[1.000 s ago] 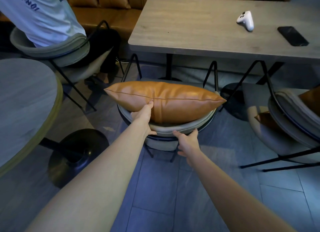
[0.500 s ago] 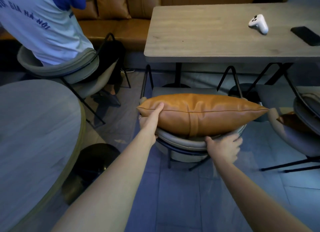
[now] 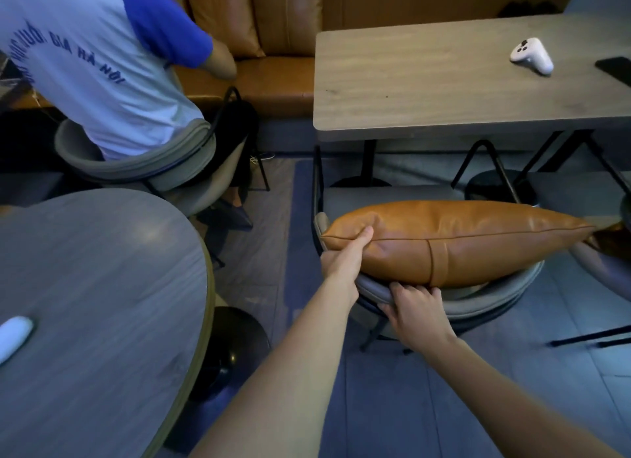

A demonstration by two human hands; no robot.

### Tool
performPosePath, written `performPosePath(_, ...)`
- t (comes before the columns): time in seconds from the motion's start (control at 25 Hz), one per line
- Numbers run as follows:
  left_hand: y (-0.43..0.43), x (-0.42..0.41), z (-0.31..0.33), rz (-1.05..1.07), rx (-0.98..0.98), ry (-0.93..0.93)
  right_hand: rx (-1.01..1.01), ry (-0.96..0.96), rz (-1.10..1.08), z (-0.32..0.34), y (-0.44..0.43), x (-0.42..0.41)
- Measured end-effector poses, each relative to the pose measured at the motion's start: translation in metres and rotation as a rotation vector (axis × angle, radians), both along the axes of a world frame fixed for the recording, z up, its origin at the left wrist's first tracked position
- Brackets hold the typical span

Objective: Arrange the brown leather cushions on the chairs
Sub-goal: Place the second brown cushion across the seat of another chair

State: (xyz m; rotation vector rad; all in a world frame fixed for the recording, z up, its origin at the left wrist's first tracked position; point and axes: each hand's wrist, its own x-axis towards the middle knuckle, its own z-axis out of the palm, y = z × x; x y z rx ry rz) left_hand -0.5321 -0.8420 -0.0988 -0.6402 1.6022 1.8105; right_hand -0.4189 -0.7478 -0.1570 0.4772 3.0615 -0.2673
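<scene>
Left hand (image 3: 345,259) pinches left corner of brown leather cushion (image 3: 454,242), thumb on seam, steadying it. Right hand (image 3: 415,307) clamps grey chair backrest (image 3: 485,302) rim beneath cushion, likely bracing chair. Cushion lies lengthwise atop backrest edge, not yet seated.

The cushion (image 3: 454,242) hides most of the chair's (image 3: 478,300) seat and the left hand's (image 3: 345,263) fingers behind it. The phone (image 3: 616,70) on the tabletop (image 3: 426,81) is cut by the right edge. A neighbouring chair (image 3: 607,269) shows only partly.
</scene>
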Motion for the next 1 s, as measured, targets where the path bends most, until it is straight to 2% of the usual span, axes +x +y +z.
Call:
performPosePath(0.4,-0.016,-0.005,-0.011,0.049,-0.058,0.053,0.024,0.099,0.012,-0.007,-0.024,-0.002)
performPosePath(0.76,-0.022,0.013,0.008,-0.122,-0.032,0.043,-0.002,0.134,0.043,-0.008,-0.018,0.004)
performPosePath(1.0,-0.014,0.016,0.008,-0.09,0.014,0.013,-0.03,0.217,0.053,-0.016,-0.007,0.004)
